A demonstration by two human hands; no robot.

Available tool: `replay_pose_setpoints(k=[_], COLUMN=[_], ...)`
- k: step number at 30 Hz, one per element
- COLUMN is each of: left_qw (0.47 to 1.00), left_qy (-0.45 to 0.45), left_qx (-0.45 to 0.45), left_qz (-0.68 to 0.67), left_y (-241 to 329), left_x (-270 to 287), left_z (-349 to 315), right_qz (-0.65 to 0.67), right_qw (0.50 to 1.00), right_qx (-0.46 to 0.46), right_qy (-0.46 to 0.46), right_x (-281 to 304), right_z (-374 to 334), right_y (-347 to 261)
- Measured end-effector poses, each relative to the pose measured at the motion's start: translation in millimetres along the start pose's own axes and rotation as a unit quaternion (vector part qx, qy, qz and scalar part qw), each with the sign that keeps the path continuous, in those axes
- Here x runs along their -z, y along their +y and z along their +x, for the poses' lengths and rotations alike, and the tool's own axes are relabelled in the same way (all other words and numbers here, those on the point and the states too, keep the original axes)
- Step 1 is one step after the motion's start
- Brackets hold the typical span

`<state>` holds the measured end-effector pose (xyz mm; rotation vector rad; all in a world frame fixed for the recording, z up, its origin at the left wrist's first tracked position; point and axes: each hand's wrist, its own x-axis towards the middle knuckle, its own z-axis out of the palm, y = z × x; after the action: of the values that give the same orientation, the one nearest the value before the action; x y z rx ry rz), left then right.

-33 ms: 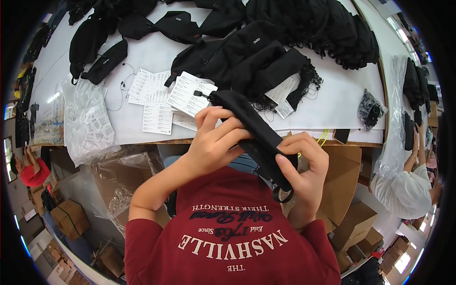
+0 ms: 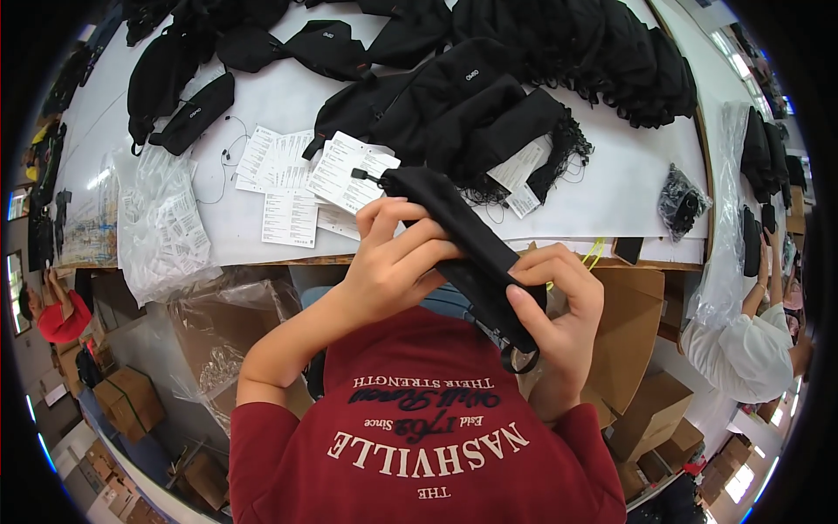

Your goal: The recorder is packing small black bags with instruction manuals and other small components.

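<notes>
A slim black fabric pouch is held slantwise in front of my chest, above the table's near edge. My left hand grips it from the left near its upper end, fingers curled against the cloth. My right hand pinches its right side between thumb and fingers, further down. A black zipper pull sticks out at the upper end, over the white printed cards. At the lower end hangs a small black loop. What lies behind the pouch is hidden.
Black bags are heaped across the back of the white table. A bundle of black cords lies beside them. Clear plastic bags hang over the left front edge. Cardboard boxes stand below. Another person's white sleeve shows at right.
The pouch's upper end and its zipper pull have shifted slightly left. Both hands keep their hold, nearly still.
</notes>
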<state>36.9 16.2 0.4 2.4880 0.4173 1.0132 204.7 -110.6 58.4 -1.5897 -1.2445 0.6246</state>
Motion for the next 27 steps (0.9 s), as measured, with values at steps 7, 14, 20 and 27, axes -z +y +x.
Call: replay_pose_setpoints(k=[7, 14, 20, 27], left_qw=[1.000, 0.995, 0.922, 0.852], left_qy=[0.010, -0.081, -0.375, -0.439], left_qx=[-0.020, -0.056, 0.064, 0.206], left_qz=[-0.007, -0.032, -0.075, -0.198], left_y=[1.2, 5.5, 29.4, 8.8], left_x=[8.1, 26.0, 58.3, 67.9], left_z=[-1.7, -2.9, -15.6, -35.0], right_qz=[0.043, 0.014, 0.011, 0.024], right_qw=[0.999, 1.000, 0.994, 0.964], right_qx=[-0.018, -0.024, 0.030, -0.034], right_qy=[-0.025, 0.010, -0.109, -0.263], right_x=[-1.2, -5.1, -34.3, -51.7], right_z=[1.7, 9.2, 17.2, 16.2], right_y=[-0.4, 9.1, 23.4, 30.9])
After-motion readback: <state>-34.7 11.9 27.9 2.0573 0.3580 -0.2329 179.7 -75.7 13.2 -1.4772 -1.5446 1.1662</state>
